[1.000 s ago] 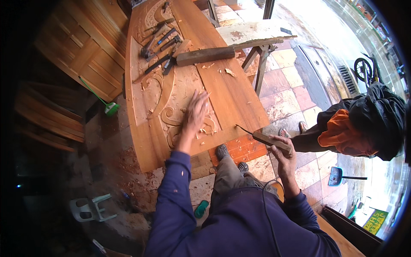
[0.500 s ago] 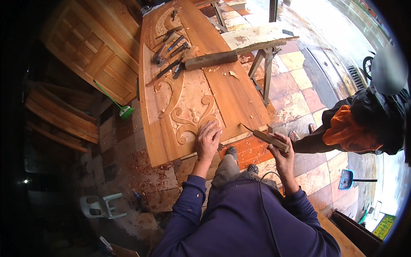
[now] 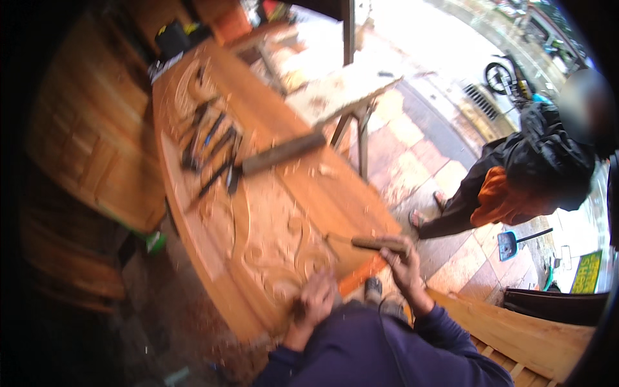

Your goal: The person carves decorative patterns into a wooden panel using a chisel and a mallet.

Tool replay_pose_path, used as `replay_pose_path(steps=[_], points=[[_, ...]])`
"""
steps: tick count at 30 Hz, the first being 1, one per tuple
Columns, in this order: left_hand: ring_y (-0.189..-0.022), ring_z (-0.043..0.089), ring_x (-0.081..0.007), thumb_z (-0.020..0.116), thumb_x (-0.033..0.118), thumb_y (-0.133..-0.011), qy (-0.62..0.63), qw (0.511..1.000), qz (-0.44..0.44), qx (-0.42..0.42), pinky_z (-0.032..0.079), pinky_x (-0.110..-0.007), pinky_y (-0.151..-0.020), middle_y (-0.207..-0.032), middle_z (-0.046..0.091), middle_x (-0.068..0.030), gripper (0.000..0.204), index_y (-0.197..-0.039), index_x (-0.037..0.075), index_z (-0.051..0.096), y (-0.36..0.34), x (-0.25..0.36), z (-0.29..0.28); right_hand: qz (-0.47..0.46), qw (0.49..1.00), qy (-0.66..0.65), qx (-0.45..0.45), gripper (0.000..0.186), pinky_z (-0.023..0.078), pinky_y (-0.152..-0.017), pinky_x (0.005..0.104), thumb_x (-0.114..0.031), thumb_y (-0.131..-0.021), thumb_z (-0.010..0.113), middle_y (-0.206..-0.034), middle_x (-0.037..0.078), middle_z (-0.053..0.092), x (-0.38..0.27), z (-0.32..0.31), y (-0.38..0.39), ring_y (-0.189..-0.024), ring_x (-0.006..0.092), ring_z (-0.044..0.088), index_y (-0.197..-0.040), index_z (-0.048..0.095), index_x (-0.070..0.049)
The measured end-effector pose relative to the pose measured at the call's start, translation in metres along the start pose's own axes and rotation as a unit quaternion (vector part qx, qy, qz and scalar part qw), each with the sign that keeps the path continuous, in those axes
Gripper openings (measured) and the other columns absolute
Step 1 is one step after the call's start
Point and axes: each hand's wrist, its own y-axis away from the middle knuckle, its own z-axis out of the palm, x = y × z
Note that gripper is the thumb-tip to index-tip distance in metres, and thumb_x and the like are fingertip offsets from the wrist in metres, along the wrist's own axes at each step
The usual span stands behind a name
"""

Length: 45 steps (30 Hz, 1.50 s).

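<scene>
Bringing the wood-handled tool (image 3: 369,244) further in was the big change, mate. Half a second earlier its tip was over the plain outer strip of your carved panel (image 3: 351,208); now it lined up with that strip's inner edge, closer to the scrollwork (image 3: 282,284). I'd read that as the working end being better placed for the carved part, though blur meant I couldn't tell if it touched or hovered. Your torso had also come nearer the panel, and your left hand (image 3: 314,300) had slid off the middle of the scrolls toward the near edge.

Your right hand (image 3: 406,271) was the grip that mattered: fingers clamped around the back end of the handle, with the rest sticking out to the left. Long axis ran pretty much side to side, thin metal end pointing left of the grip and a touch away from you.

Your left hand sat left of that grip and a bit closer to your body. Too smeared to tell whether its fingers were apart or together, tbh. The panel stretched away ahead-left of the grip, with the wooden block (image 3: 284,153) and the loose hand tools (image 3: 227,137) further up it. Another person (image 3: 541,161) stood ahead-right of your grip.
</scene>
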Motion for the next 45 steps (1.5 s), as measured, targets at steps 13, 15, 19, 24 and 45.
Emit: replay_pose_path(steps=[13, 15, 19, 24, 45], points=[[-0.085, 0.076, -0.0286, 0.068, 0.005, -0.096, 0.155, 0.987, 0.013, 0.046, 0.060, -0.035, -0.075, -0.095, 0.077, -0.0155, 0.013, -0.108, 0.001, 0.073, -0.181, -0.111, -0.017, -0.077, 0.955, -0.157, 0.239, 0.022, 0.057, -0.077, 0.0325, -0.024, -0.110, 0.053, -0.099, 0.013, 0.070, 0.014, 0.055, -0.040, -0.086, 0.0194, 0.070, -0.120, 0.053, -0.005], [-0.092, 0.077, -0.0290, 0.066, 0.009, -0.099, 0.237, 0.969, 0.028, 0.068, 0.060, -0.036, -0.076, -0.102, 0.077, -0.0177, 0.016, -0.111, 0.003, 0.074, -0.227, -0.115, 0.019, -0.050, 0.953, -0.155, 0.256, 0.029, 0.056, -0.066, 0.0308, -0.025, -0.110, 0.051, -0.096, 0.012, 0.068, 0.022, 0.064, -0.054, -0.080, 0.0177, 0.069, -0.131, 0.047, -0.005], [-0.093, 0.074, -0.0189, 0.066, 0.015, -0.100, 0.225, 0.968, 0.110, -0.033, 0.059, -0.033, -0.080, -0.105, 0.077, -0.0122, 0.027, -0.123, 0.000, 0.068, -0.301, -0.113, 0.059, -0.078, 0.939, -0.137, 0.306, 0.041, 0.055, -0.056, 0.0266, -0.019, -0.110, 0.050, -0.085, 0.006, 0.060, -0.004, 0.063, -0.095, -0.073, 0.0139, 0.065, -0.146, 0.039, -0.006], [-0.089, 0.074, -0.0155, 0.061, 0.025, -0.105, 0.445, 0.884, -0.039, -0.140, 0.059, -0.029, -0.079, -0.106, 0.076, -0.0079, 0.033, -0.131, 0.005, 0.066, -0.301, -0.128, 0.074, -0.077, 0.939, -0.222, 0.251, 0.047, 0.051, -0.045, 0.0237, -0.015, -0.108, 0.052, -0.095, 0.009, 0.063, 0.029, 0.067, -0.114, -0.063, 0.0133, 0.065, -0.151, 0.036, -0.007], [-0.071, 0.069, -0.0121, 0.059, 0.027, -0.106, 0.528, 0.834, -0.062, -0.146, 0.056, -0.024, -0.064, -0.095, 0.073, -0.0104, 0.040, -0.138, 0.002, 0.059, -0.307, -0.123, 0.072, -0.224, 0.920, -0.166, 0.275, 0.065, 0.040, -0.043, 0.0193, -0.021, -0.111, 0.049, -0.095, 0.009, 0.060, 0.038, 0.161, -0.114, -0.050, 0.0056, 0.048, -0.164, 0.016, -0.006]])
